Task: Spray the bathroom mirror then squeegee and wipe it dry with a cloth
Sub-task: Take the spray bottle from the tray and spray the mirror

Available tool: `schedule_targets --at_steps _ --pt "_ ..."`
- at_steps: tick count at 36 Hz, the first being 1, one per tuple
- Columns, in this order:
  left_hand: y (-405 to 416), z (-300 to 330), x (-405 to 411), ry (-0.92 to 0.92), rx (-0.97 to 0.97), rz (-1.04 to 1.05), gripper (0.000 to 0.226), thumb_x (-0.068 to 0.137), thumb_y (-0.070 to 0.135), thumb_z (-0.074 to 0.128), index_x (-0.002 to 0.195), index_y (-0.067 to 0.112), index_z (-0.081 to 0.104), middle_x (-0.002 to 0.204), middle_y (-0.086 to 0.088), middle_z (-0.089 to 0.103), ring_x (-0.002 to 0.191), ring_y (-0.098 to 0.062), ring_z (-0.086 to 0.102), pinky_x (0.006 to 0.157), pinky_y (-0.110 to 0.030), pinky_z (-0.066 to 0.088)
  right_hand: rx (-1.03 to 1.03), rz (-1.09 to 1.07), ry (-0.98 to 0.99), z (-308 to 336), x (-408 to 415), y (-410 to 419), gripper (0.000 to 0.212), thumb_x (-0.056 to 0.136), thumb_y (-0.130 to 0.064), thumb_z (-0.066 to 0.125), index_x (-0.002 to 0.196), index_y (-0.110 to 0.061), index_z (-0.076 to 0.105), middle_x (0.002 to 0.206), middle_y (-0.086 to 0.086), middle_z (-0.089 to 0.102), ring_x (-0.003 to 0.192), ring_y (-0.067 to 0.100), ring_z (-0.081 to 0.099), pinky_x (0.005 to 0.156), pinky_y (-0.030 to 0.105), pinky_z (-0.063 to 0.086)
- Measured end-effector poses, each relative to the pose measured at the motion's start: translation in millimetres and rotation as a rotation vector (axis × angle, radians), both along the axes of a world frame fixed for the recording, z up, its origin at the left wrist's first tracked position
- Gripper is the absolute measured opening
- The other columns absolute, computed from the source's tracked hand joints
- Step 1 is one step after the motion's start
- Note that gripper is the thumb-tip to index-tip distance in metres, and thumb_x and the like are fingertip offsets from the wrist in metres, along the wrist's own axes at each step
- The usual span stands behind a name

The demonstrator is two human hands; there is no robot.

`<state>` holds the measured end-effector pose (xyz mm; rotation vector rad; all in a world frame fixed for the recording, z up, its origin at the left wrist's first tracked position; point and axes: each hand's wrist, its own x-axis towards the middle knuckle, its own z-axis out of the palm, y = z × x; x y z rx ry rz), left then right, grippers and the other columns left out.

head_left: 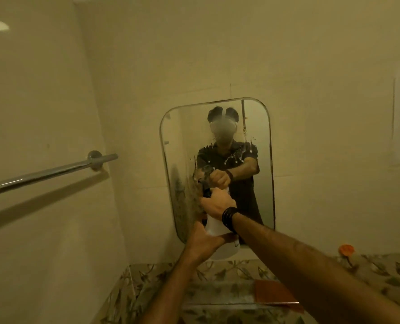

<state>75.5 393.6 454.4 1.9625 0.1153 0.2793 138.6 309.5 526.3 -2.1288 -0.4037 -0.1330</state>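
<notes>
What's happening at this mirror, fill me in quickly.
A person is spraying the wall mirror. The right hand grips the top of a white spray bottle, at the trigger, while the left hand holds its base. Droplets and runs already show on the glass, mostly on its upper right and left side. No squeegee can be made out, so wiping has not begun. A chrome towel bar is on the left wall.
</notes>
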Motion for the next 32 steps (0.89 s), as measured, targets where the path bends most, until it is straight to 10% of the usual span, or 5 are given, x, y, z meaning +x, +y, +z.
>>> schedule_targets --at_steps 6,32 --pt "19 -20 -10 0.041 0.044 -0.039 0.086 0.060 0.046 0.096 0.120 0.030 0.036 0.105 0.014 0.057 0.092 -0.006 0.063 0.054 -0.011 0.050 0.000 -0.013 0.023 -19 -7 15 0.019 0.088 -0.045 0.064 0.081 -0.030 0.055 0.079 -0.009 0.062 0.064 0.007 0.056 0.049 0.018 0.039" --pt "-65 -38 1 0.063 0.093 -0.263 0.113 0.062 0.038 0.096 0.150 0.022 0.027 0.144 -0.003 0.049 0.117 -0.018 0.055 0.088 -0.027 0.055 0.150 -0.452 0.024 -59 -12 -91 0.024 0.088 -0.046 0.058 0.081 -0.023 0.060 0.074 -0.001 0.061 0.065 0.016 0.055 0.053 0.025 0.033"
